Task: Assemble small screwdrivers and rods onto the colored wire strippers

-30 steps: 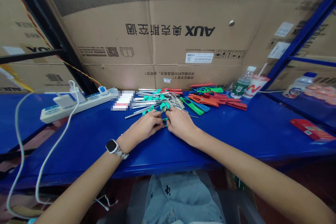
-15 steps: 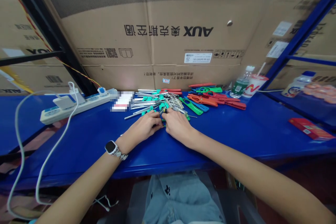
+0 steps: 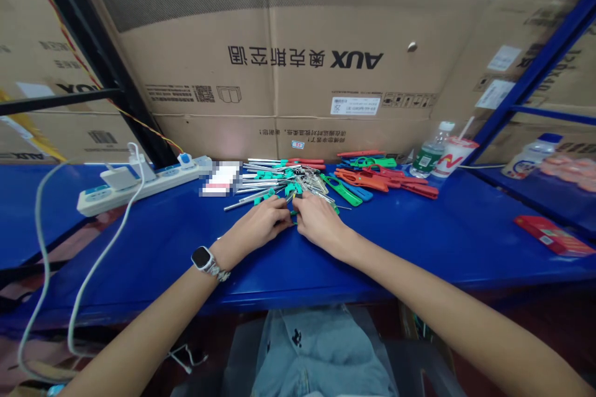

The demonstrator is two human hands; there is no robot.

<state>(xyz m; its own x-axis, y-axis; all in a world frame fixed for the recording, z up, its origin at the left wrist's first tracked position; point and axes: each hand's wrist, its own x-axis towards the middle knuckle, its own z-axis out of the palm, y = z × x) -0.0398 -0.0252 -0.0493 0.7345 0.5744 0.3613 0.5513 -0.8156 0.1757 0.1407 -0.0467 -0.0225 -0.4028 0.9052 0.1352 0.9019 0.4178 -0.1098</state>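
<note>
My left hand (image 3: 267, 223), with a watch at the wrist, is closed at the near edge of a pile of metal rods with teal parts (image 3: 263, 185). Close beside it my right hand (image 3: 317, 218) is closed too, its fingers bent down. A small green piece (image 3: 293, 217) shows between the two hands; most of it is hidden by the fingers. A bit of something black and yellow shows at my right fingertips. Green, blue, orange and red plastic handles (image 3: 367, 178) lie just behind and right of my right hand.
On the blue table (image 3: 419, 248), a white power strip (image 3: 93, 200) with cables lies at the left. At the right are a water bottle (image 3: 426, 158), a paper cup with straw (image 3: 451, 158) and a red box (image 3: 552, 234). Cardboard (image 3: 298, 25) stands behind.
The whole view has shifted slightly, so things appear a little further right. Both hands keep nearly the same place by the pile, with only slight finger movement.
</note>
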